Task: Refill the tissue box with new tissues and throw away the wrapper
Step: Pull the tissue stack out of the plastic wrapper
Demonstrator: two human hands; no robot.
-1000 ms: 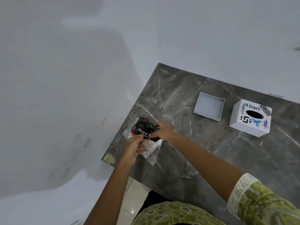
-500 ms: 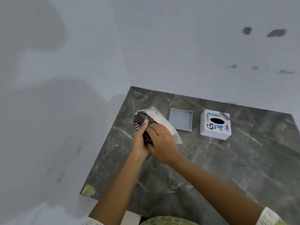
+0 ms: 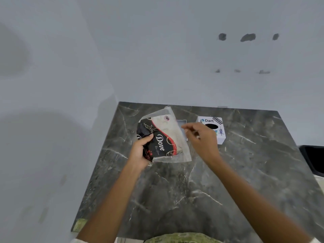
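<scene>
My left hand (image 3: 140,151) grips the lower left of a tissue pack (image 3: 163,137), a black, red and white plastic wrapper printed "Dove", held up above the table. White tissues show through its clear right side. My right hand (image 3: 199,139) hovers just right of the pack, fingers loosely curled and apart, holding nothing that I can see. The white cube tissue box (image 3: 218,127) with stickers and a dark oval slot stands on the table behind my right hand, partly hidden by it.
A dark marble table (image 3: 192,190) stands against a white wall. A grey square lid or tray (image 3: 182,123) lies behind the pack, mostly hidden. A black bin (image 3: 313,158) shows at the right edge.
The pack has been lifted and turned so its printed face points at me. My right hand has let go of it and moved off to the right. The view has swung right.
</scene>
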